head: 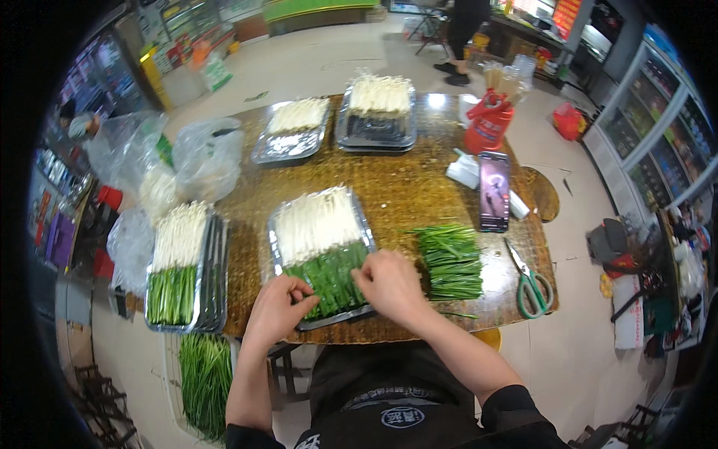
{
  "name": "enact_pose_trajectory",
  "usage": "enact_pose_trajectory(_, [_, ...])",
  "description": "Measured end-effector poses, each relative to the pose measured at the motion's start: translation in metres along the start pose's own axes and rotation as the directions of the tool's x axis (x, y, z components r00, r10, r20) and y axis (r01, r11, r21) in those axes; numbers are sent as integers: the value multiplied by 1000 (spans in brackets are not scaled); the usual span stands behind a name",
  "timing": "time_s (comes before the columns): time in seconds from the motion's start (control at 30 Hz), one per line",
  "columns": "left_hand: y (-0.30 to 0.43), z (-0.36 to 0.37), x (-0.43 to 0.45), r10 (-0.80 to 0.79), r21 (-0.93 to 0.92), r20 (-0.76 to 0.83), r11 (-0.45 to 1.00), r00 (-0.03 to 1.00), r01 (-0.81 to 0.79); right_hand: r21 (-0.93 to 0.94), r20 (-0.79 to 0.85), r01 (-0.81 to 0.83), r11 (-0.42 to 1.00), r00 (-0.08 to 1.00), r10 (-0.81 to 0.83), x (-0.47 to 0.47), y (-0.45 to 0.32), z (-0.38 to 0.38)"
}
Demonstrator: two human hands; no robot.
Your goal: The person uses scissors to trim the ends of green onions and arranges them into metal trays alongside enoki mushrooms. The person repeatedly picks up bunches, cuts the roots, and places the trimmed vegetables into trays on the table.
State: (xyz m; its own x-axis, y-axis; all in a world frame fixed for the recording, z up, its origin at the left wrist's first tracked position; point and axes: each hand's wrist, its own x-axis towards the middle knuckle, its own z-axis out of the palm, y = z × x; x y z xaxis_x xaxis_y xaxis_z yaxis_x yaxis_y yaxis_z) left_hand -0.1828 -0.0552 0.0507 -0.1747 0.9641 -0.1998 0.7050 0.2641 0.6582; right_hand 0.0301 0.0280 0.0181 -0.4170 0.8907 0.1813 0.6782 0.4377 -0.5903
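Note:
In front of me a foil-coloured tray (367,238) holds a row of white enoki mushrooms (318,224) above a row of cut green garlic chives (331,279). My left hand (280,306) is at the tray's lower left, thumb and fingertips brought together by the chives; whether they pinch a stalk cannot be told. My right hand (390,283) rests at the tray's right edge with curled fingers touching the chives, their grip partly hidden. A pile of cut chives (450,262) lies on the wooden table right of that hand. Green-handled scissors (527,283) lie farther right.
Stacked trays (216,280) of enoki and chives stand at the left, near plastic bags (207,157). Two more tray groups with enoki (381,95) are at the back. A phone (495,193) and a red container of skewers (489,126) are at the right. A person's legs (461,45) show beyond.

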Motion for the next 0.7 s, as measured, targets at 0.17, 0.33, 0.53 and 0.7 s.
enact_pose_trajectory(0.17, [-8,5,-3,101,-101,-129,988,986,-114,50,-13,141,989,990,-140,-4,25,-42])
enact_pose_trajectory(0.33, [-16,2,-10,42,-177,-149,982,988,-69,-222,-44,52,974,997,-63,2,67,-104])
enact_pose_trajectory(0.53, [-9,4,-14,12,-227,-124,973,992,-40,-258,-51,54,965,996,-69,-1,84,-94])
enact_pose_trajectory(0.7, [-7,2,-17,15,-191,-188,980,982,-51,-260,-89,191,946,971,-220,-21,91,-107])
